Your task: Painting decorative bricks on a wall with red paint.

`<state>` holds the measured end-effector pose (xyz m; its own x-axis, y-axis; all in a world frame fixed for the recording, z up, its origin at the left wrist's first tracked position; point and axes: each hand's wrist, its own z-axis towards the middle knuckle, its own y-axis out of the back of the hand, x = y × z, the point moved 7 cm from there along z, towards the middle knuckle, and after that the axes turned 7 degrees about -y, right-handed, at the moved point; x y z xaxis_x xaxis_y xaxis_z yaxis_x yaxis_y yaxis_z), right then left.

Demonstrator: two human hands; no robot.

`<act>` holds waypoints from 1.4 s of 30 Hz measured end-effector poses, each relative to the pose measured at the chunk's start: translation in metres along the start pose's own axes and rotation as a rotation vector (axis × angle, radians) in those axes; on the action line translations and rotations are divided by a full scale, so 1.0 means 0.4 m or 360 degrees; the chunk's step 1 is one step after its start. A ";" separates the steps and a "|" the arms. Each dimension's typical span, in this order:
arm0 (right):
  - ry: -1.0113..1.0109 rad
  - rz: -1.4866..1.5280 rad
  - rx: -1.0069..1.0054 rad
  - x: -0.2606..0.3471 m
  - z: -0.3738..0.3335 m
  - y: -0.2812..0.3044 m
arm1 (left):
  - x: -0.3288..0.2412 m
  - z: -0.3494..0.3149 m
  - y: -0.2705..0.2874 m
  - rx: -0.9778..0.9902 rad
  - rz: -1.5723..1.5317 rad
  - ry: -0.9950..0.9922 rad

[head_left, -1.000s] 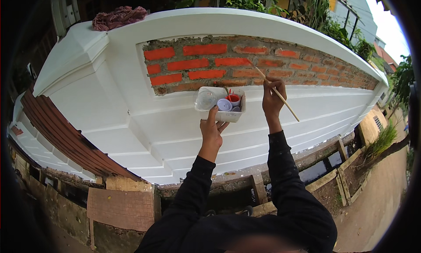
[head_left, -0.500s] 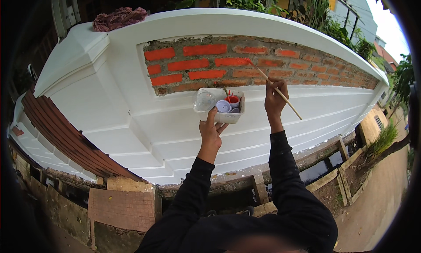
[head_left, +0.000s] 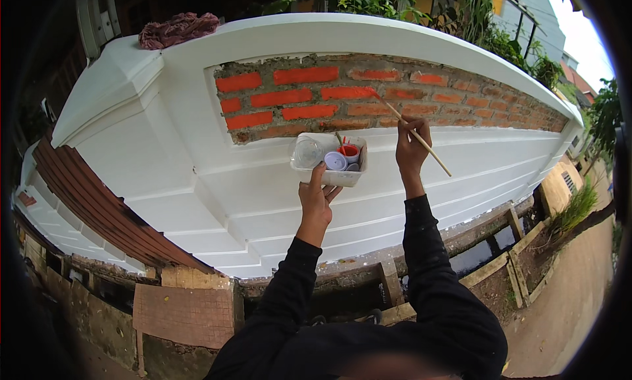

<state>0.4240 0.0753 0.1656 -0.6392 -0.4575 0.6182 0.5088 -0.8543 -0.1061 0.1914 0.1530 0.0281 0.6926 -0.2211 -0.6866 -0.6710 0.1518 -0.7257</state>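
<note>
Forearms outstretched, left fingers spread in a grip, right fingers pinched.

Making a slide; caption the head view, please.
Right hand holds a brush to an orange brick; left hand holds a white tub.

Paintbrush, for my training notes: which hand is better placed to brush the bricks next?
Probably the right hand: it grips the paintbrush, whose tip is at an orange-red brick. The left hand holds the white tub.

The white plastic tub hides some fingers of the left hand; the right hand covers part of the paintbrush, its tip too small to judge contact with the orange brick. Probable shoes are mostly hidden by the black sweater, cut off below.
</note>
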 end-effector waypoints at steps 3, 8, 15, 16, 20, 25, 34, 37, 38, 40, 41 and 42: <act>0.0004 0.0032 -0.0068 0.015 -0.008 0.013 | 0.000 -0.003 0.003 -0.0021 0.0006 0.0015; 0.0119 -0.0027 -0.0017 0.000 -0.009 0.001 | 0.008 0.000 0.013 -0.0006 0.0002 0.0014; 0.0051 0.0003 -0.0023 -0.003 -0.009 -0.008 | 0.009 0.005 0.011 0.0008 -0.0009 0.0010; 0.0021 0.0005 0.0004 -0.006 -0.009 -0.016 | 0.008 0.005 0.012 0.0008 -0.0009 0.0005; 0.0060 0.0085 -0.0066 0.009 -0.007 0.001 | -0.004 -0.006 -0.002 0.0019 0.0019 -0.0008; 0.0102 -0.0085 -0.0045 0.015 -0.008 -0.007 | -0.013 -0.018 -0.008 0.0024 0.0042 -0.0035; 0.0153 -0.0065 -0.0063 0.028 -0.014 -0.005 | -0.009 -0.017 0.001 0.0011 0.0055 -0.0017; 0.0173 -0.0127 -0.0018 0.029 -0.022 -0.009 | -0.015 -0.013 -0.001 0.0025 0.0048 -0.0036; 0.0153 -0.0116 0.0011 0.028 -0.029 -0.010 | -0.012 -0.020 0.000 0.0020 0.0052 -0.0032; 0.0138 -0.0047 -0.0012 0.025 -0.037 0.002 | -0.012 -0.022 -0.001 0.0015 0.0053 -0.0032; 0.0149 -0.0016 -0.0016 0.025 -0.037 0.003 | -0.013 -0.021 -0.003 0.0016 0.0059 -0.0033; 0.0156 0.0010 -0.0021 0.027 -0.039 0.007 | -0.012 -0.022 -0.003 0.0018 0.0066 -0.0028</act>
<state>0.4095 0.0639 0.1598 -0.6897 -0.4843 0.5383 0.5058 -0.8542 -0.1204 0.1864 0.1454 0.0325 0.6689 -0.1975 -0.7166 -0.6962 0.1714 -0.6971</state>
